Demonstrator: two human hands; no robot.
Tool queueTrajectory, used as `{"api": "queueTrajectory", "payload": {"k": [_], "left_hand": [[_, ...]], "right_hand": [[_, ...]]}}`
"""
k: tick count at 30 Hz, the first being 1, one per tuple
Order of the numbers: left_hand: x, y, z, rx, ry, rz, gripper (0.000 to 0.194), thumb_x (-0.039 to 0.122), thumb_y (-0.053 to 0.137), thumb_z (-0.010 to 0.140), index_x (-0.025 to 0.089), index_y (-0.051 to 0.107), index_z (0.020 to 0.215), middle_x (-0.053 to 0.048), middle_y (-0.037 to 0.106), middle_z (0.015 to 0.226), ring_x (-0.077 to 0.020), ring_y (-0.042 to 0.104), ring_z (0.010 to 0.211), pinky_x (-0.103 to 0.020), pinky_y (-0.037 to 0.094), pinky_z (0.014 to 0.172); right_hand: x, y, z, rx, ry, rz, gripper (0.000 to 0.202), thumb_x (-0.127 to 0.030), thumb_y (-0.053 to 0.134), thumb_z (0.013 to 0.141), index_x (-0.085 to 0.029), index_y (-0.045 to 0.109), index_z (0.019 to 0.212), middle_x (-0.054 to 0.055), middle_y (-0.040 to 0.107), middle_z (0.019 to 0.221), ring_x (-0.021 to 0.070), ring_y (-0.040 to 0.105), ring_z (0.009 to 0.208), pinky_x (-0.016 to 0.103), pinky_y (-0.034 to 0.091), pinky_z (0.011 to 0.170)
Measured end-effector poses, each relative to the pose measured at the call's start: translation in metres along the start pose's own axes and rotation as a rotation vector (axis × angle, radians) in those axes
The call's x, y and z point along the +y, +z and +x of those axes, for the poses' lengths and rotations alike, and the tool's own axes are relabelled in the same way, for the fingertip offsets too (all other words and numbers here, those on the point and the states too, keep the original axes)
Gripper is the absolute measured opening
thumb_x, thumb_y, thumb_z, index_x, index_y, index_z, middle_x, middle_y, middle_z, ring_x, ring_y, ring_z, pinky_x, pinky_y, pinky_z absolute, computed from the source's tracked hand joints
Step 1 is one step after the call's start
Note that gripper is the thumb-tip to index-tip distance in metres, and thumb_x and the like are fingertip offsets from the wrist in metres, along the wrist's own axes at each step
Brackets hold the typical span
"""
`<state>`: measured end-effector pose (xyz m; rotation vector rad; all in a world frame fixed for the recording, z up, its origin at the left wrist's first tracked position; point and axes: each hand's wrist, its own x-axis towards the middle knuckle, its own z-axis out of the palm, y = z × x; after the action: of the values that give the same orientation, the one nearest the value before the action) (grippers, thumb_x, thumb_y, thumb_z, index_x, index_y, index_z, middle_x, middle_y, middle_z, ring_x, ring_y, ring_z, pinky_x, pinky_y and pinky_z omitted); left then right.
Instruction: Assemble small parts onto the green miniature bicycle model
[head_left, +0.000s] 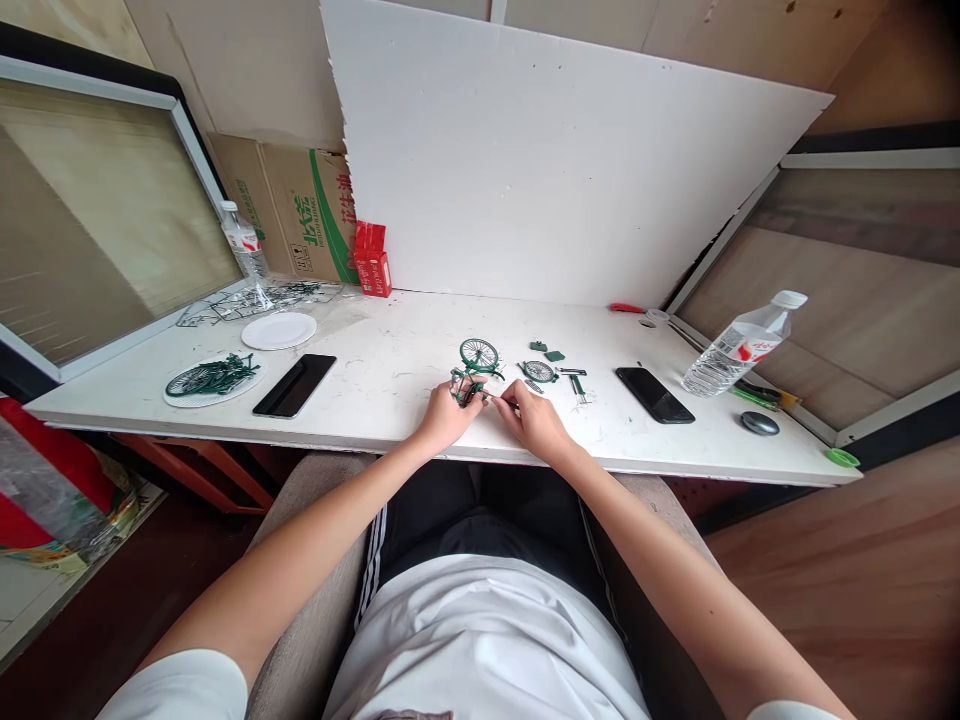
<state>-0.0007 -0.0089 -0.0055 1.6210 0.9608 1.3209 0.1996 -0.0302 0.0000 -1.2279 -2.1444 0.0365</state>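
Small parts, fine grip: slips and snaps the main risk

Clock is centred on the held piece, 12 pointing away from the person. The green plastic model bicycle (478,354) is low at the table's near edge, partly hidden by fingers. Left hand (444,420) pinches its frame; right hand (541,422) pinches a slim dark tool (512,404), type unclear, tip at or just beside the model. Too much push could skid the tip into the left fingers or snap a thin strut. A loose pinch this near the white tabletop (390,400) edge could drop a piece into the lap.

Between 2 and 3 o'clock, just beside the right hand: loose green spoked wheel (538,372); slightly farther, at 2, small flat green block (554,356). A knuckle or forearm sweep could scatter either one.

Black smartphone (654,395) at 3, low risk. White round plate (174,398) at 9, piled with green parts; careless rummaging could bend or tangle them.

Clear plastic water bottle (739,345) at 3, past the phone, tilted-looking, maybe lens distortion; a wide elbow swing might tip it. Large white board (570,150) at 12 to 1 looks leaned; a table bump might slide it.
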Motion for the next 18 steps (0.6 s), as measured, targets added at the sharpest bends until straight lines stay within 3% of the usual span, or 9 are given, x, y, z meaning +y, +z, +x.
{"api": "queueTrajectory", "payload": {"k": [18], "left_hand": [[-0.0029,0.002,0.0008,-0.019,-0.076,-0.136,0.03,0.025,0.074,0.088,0.015,0.072,0.116,-0.015,0.08,0.114,-0.0245,0.081,0.097,-0.037,0.061,0.094]], "right_hand": [[-0.0037,-0.0026,-0.0008,0.004,0.013,-0.069,0.019,-0.039,0.042,0.111,-0.023,0.049,0.101,0.005,0.072,0.087,0.02,0.064,0.067,0.03,0.038,0.06]]}}
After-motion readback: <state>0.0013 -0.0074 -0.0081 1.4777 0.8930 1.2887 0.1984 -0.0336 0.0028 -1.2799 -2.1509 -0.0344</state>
